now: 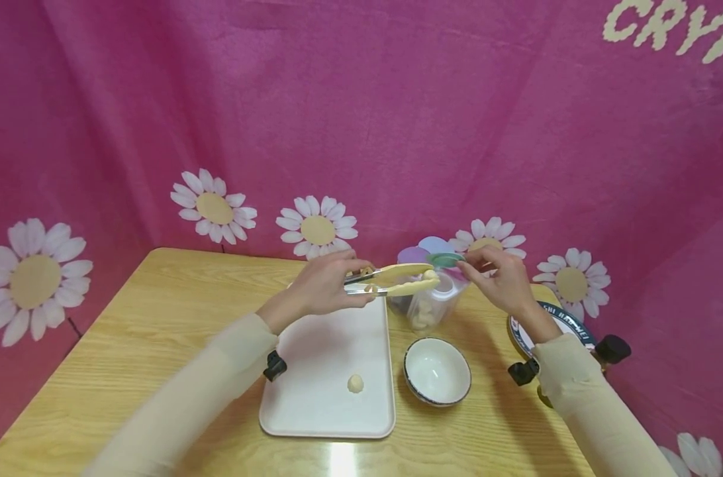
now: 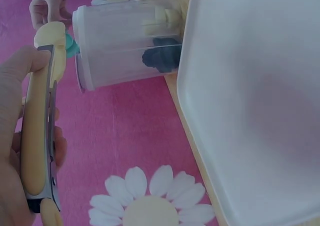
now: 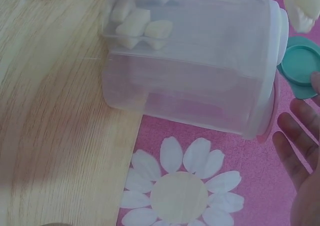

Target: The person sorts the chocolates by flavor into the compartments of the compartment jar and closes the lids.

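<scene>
My left hand [image 1: 322,285] grips a pair of tongs [image 1: 400,270] with cream-yellow tips. Between those tips sits a pale chunk [image 1: 431,275], held over the open mouth of a clear, divided storage container [image 1: 437,308]. At the container's top, my right hand [image 1: 501,278] pinches the raised green lid [image 1: 447,260] by its edge. Pale chunks [image 3: 134,28] lie at the bottom of one compartment; dark pieces [image 2: 162,55] show in another. A single pale chunk [image 1: 355,383] rests on the white tray [image 1: 314,414], below my left forearm.
A white bowl with a dark rim [image 1: 437,371] stands right of the tray, in front of the container. Farther right, a dark-rimmed plate with lettering [image 1: 519,334] is partly covered by my right forearm. Behind the wooden table [image 1: 159,318] hangs a pink flowered cloth [image 1: 361,132].
</scene>
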